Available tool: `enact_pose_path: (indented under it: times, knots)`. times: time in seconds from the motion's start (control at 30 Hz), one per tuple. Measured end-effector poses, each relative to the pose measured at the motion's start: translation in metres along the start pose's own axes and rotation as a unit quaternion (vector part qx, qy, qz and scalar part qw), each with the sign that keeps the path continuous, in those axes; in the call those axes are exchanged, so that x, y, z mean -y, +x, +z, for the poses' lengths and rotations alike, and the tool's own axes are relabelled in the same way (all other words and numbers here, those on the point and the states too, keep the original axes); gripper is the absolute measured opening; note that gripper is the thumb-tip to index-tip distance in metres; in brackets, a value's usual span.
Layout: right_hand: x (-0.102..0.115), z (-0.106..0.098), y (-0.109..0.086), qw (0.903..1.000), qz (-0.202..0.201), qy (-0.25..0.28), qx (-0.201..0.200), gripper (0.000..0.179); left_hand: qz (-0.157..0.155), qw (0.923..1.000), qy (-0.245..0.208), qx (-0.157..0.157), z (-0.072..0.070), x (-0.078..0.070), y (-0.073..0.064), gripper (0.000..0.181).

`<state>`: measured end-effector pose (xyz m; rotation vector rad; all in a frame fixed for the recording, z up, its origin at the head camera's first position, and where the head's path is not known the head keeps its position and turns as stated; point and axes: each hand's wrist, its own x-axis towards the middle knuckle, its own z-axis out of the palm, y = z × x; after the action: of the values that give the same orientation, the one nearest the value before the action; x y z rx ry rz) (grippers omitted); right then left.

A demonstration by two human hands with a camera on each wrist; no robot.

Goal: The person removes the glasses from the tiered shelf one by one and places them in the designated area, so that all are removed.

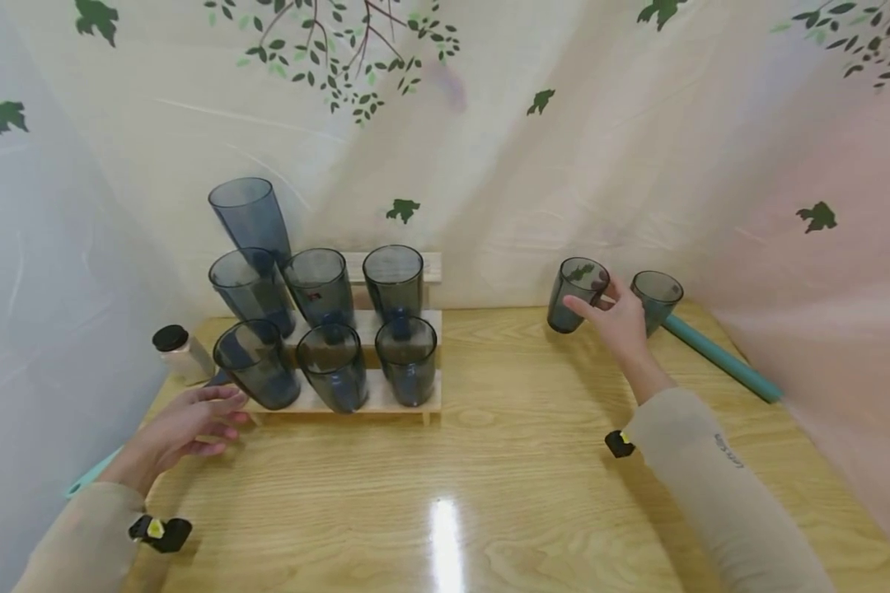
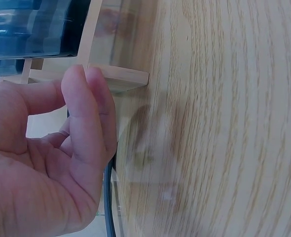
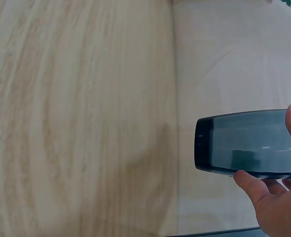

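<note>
My right hand [image 1: 623, 323] grips a grey-blue glass tumbler [image 1: 562, 301] by its side, thumb and fingers around it. In the right wrist view the tumbler's dark base shows beyond the table's back edge. Just right of this hand stands a second tumbler [image 1: 660, 296], partly hidden by it. My left hand [image 1: 193, 424] is beside the front left end of a stepped wooden rack [image 1: 433, 397], fingers loosely curled with nothing in them. Several tumblers stand upright on the rack's steps, including a front left tumbler [image 1: 259, 366] near the left fingertips, and a taller glass [image 1: 252, 210] at the back.
A small jar with a black lid [image 1: 170, 338] stands left of the rack. A teal rod [image 1: 727, 360] lies along the table's right side. Behind the wooden table [image 1: 504, 461] hangs a pale leaf-patterned cloth [image 1: 504, 181].
</note>
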<state>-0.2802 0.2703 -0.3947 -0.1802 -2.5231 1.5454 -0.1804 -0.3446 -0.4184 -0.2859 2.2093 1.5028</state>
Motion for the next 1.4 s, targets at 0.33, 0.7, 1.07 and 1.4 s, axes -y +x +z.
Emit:
enact_pose_path:
  times: [0.33,0.7,1.07,1.4]
  knots:
    - [-0.015,-0.001,0.001,0.9997,-0.009,-0.022,-0.011,0.103,0.003,1.0000,-0.006,-0.004,-0.001,-0.002,-0.004,0.054]
    - [-0.030,0.000,0.002,0.9992,-0.008,-0.038,-0.008,0.100,0.003,1.0000,-0.004,-0.009,0.002,-0.002,0.001,0.060]
    - [-0.039,-0.004,0.003,0.9980,-0.033,-0.049,0.022,0.100,-0.001,0.9999,-0.005,-0.014,0.007,0.000,0.006,0.064]
    - [-0.043,-0.005,0.005,0.9960,-0.037,-0.071,0.039,0.106,0.001,0.9998,-0.011,-0.014,0.003,0.001,0.001,0.062]
